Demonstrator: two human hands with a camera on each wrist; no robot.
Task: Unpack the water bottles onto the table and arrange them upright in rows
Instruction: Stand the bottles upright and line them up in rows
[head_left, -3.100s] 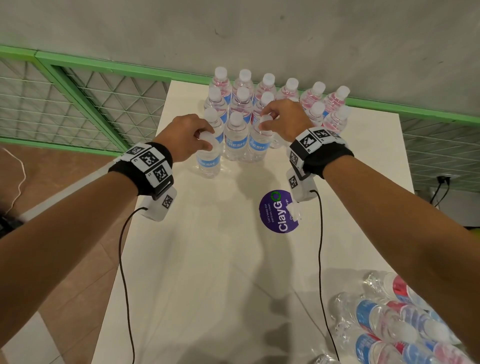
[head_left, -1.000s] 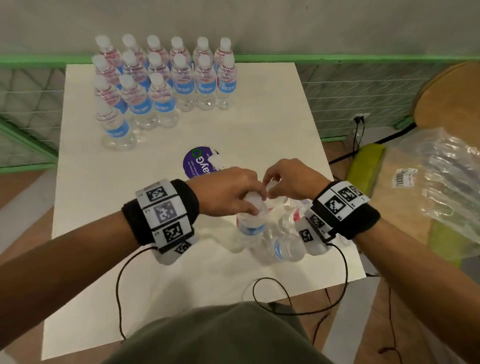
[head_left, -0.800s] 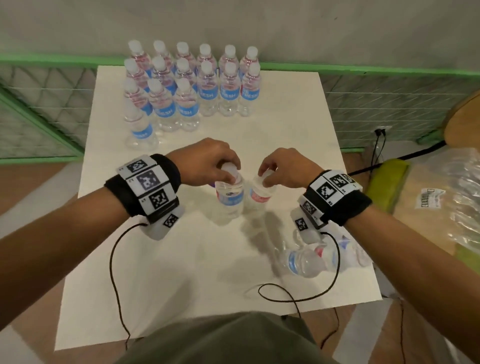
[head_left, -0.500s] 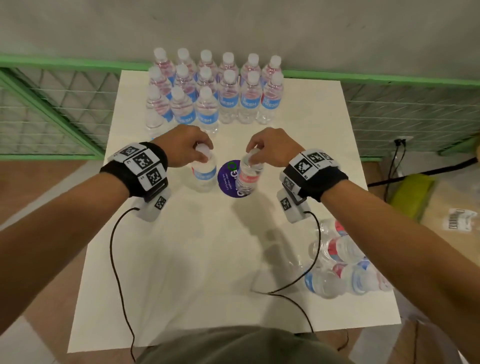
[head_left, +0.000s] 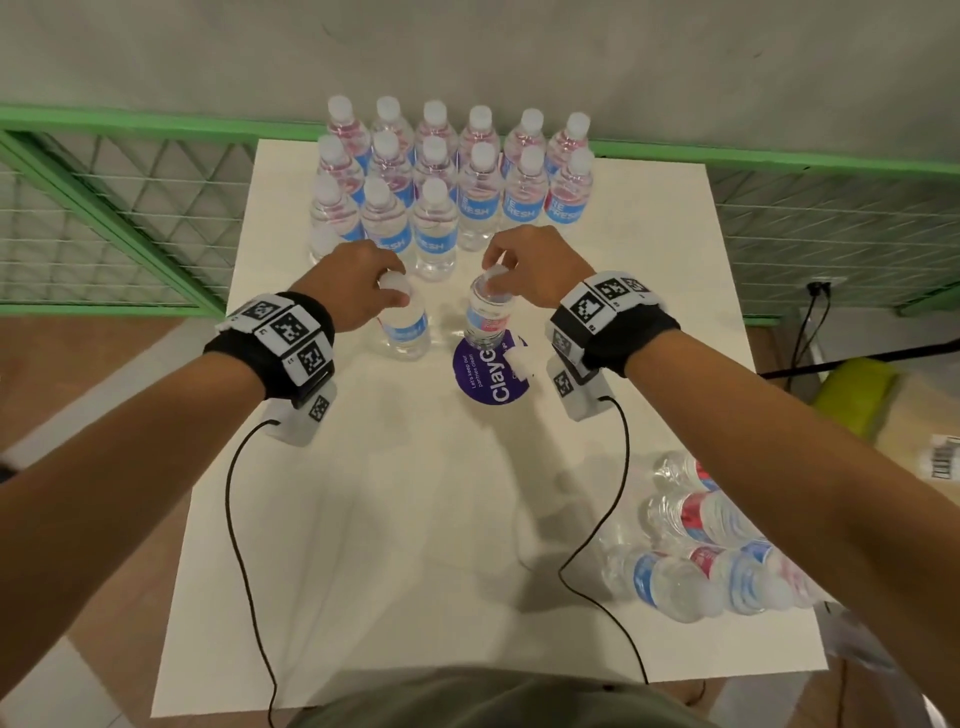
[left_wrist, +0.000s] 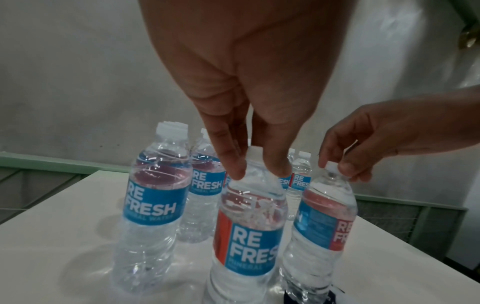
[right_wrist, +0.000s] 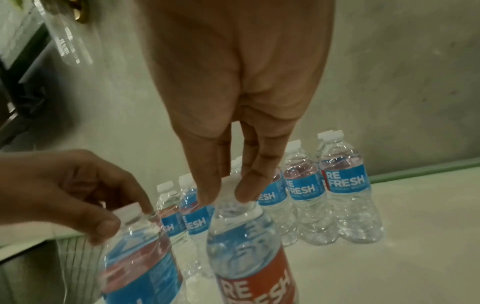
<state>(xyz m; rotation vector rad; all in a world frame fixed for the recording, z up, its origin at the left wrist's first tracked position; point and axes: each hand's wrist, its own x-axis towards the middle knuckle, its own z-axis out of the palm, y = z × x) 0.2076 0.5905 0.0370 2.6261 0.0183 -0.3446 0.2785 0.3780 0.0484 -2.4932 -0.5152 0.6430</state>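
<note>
Fingertips (left_wrist: 235, 164) of the left hand (head_left: 353, 280) are pinching the white cap of a clear plastic water bottle (head_left: 404, 327); the right hand (head_left: 535, 270) is pinching another bottle (head_left: 488, 317) likewise, probably keeping both upright for placing. They are hanging just before the standing rows (head_left: 452, 176) on the white table (head_left: 415, 519), where packed bottles (head_left: 717, 551) are lying.

Standing bottles (head_left: 480, 208) in rows – sixteen, it seems, the front-left one half hidden. Held bottles (head_left: 405, 327) – two, gripped at the caps. Lying bottles (head_left: 670, 582): at least four, heaped. One sticker (head_left: 488, 374).
</note>
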